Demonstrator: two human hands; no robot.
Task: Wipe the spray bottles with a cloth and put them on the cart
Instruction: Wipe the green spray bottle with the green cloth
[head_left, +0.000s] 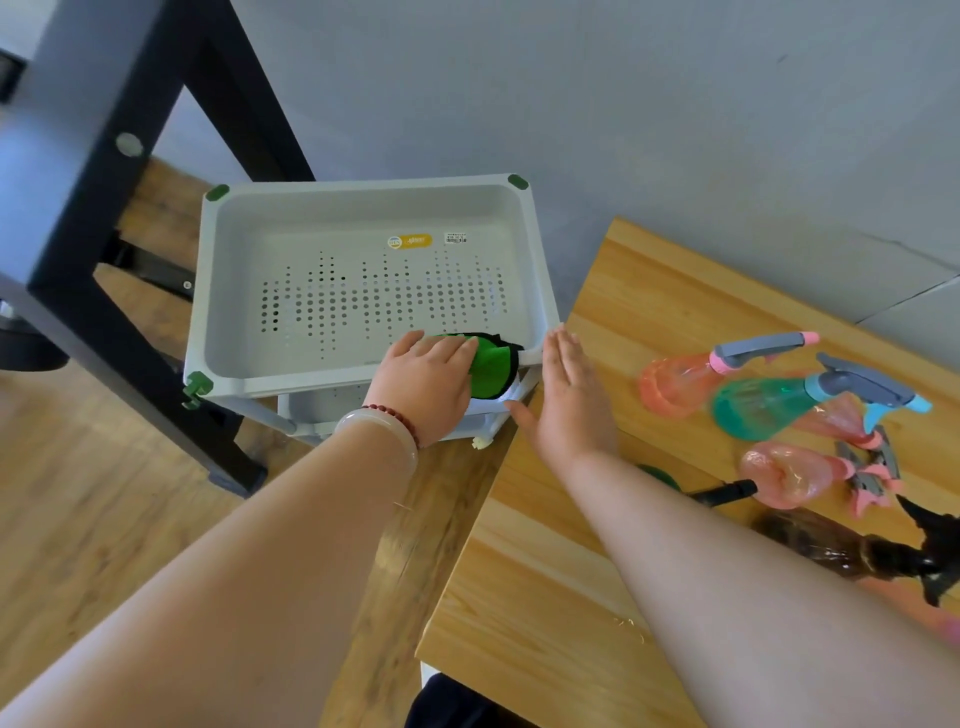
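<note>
The green cloth is gripped by the left hand at the cart's near right corner; the right hand is held open. No bottle is yet taken: the spray bottles lie by the tabletop's far edge, and one probably must be fetched next.

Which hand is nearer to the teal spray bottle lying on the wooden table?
Right. The right hand is open over the table edge, left of the teal spray bottle. The left hand is farther left, holding the green cloth at the cart rim.
</note>
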